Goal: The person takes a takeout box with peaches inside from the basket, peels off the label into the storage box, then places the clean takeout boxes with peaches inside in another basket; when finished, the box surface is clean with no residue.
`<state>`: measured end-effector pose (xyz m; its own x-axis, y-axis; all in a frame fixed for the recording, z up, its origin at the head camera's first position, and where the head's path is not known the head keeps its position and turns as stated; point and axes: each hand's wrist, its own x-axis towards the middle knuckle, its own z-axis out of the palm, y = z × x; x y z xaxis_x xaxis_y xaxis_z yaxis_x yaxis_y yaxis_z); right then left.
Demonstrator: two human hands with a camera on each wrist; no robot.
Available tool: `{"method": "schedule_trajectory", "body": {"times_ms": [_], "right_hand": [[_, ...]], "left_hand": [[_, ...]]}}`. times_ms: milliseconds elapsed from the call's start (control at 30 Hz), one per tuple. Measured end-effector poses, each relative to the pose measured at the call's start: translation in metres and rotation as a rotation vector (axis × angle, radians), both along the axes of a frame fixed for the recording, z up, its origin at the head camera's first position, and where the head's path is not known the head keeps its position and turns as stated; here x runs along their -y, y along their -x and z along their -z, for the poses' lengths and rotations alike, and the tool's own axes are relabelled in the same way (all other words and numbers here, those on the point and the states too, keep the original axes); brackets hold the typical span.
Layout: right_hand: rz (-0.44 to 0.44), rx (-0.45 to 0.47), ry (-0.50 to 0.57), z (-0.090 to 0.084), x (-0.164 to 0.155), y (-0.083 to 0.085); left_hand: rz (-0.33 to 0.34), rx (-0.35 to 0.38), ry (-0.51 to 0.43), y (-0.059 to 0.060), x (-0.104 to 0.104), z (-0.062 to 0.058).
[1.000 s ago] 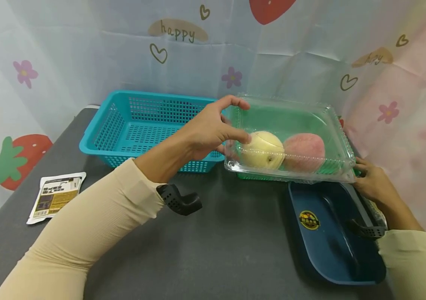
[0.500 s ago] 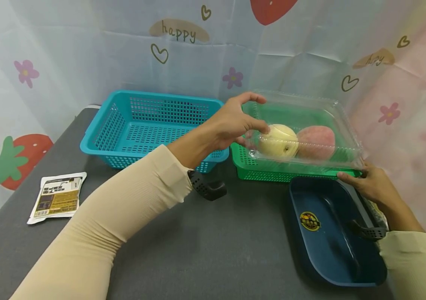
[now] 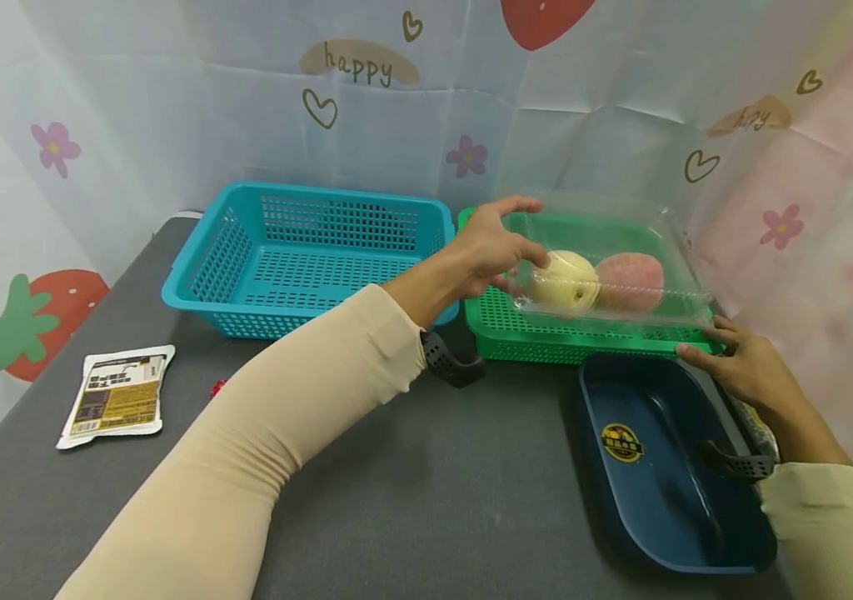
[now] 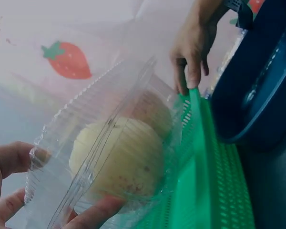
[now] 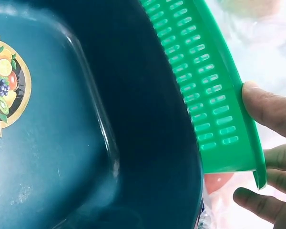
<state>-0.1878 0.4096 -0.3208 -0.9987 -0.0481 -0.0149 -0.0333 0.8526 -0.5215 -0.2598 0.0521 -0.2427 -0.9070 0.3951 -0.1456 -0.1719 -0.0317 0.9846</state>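
Observation:
My left hand [image 3: 497, 246] grips the left end of a clear plastic clamshell box [image 3: 670, 250], thumb in front and fingers over the top. In the box lie a pale yellow fruit [image 3: 563, 279] and a pink peach [image 3: 631, 282]. The box sits low inside a green slotted basket [image 3: 546, 342]. My right hand [image 3: 734, 371] holds the basket's near right corner. In the right wrist view its thumb [image 5: 271, 109] lies on the green rim [image 5: 200, 81] with the fingers underneath. The left wrist view shows the yellow fruit [image 4: 119, 157] through the ribbed box [image 4: 109, 119].
A teal slotted basket [image 3: 306, 250] stands to the left of the green one. A dark blue tray [image 3: 659, 475] with a round sticker lies at the near right, against the green basket. A flat printed packet [image 3: 115, 396] lies at the left. A patterned curtain backs the grey table.
My left hand has carried the clear box to the right and away from me, down into the green basket. The right hand has stayed at the basket's right corner.

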Motion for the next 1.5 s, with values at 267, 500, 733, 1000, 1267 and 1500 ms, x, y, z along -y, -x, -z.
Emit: {"method": "schedule_trajectory", "body": {"times_ms": [267,500,733,1000,1267,1500], "right_hand": [[0.009,0.021,0.029,0.0,0.001,-0.001],[0.013,0.019,0.017,0.001,0.001,-0.002],[0.005,0.003,0.012,0.0,0.002,-0.001],[0.002,0.01,-0.006,0.0,0.002,-0.002],[0.0,0.003,-0.021,0.001,0.001,-0.001],[-0.011,-0.02,-0.047,0.001,0.0,-0.001]], "left_hand": [[-0.062,0.031,0.026,0.011,-0.012,0.018],[-0.097,0.065,0.086,0.018,-0.014,0.04],[-0.087,0.089,0.093,0.023,-0.014,0.054],[-0.073,0.054,0.185,0.025,-0.017,0.059],[-0.023,0.035,0.326,0.027,-0.023,0.056],[0.049,-0.004,0.491,0.03,-0.028,0.055]]}}
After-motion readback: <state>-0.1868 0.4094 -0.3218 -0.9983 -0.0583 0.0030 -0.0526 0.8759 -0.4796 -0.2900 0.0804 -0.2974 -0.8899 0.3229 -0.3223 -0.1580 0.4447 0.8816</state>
